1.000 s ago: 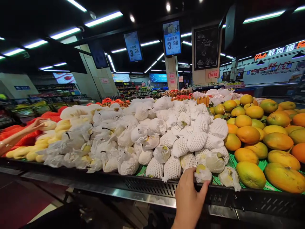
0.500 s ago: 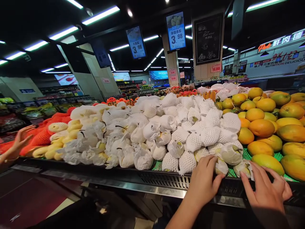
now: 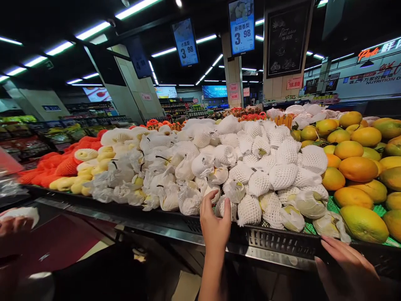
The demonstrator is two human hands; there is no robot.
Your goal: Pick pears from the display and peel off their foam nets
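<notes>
Left hand point(image 3: 214, 221) raised at the front rail of the fruit display point(image 3: 275, 240), fingers spread and loosely open, tips touching a net-sleeved pear point(image 3: 226, 207) at the pile's front edge, gripping nothing. Pear sitting at 12 o'clock from that hand, just inside the rail, with a paper-wrapped pear point(image 3: 189, 200) at 10 o'clock and more net-sleeved ones heaped behind toward 1 o'clock.

Right hand point(image 3: 346, 267) low at 4 o'clock from the left, fingers open and laid flat on the black rail, holding nothing. A loosely wrapped pear point(image 3: 332, 225) just beyond its fingertips at 12 o'clock, a large mango point(image 3: 363, 223) at 1 o'clock, further mangoes and orange fruit stacked beyond.

At the far left edge, another person's hand point(image 3: 14, 225) apparently holding a pale wrapped item, too blurred to tell surely. Price signs point(image 3: 241, 25) hanging overhead at 12 o'clock.
</notes>
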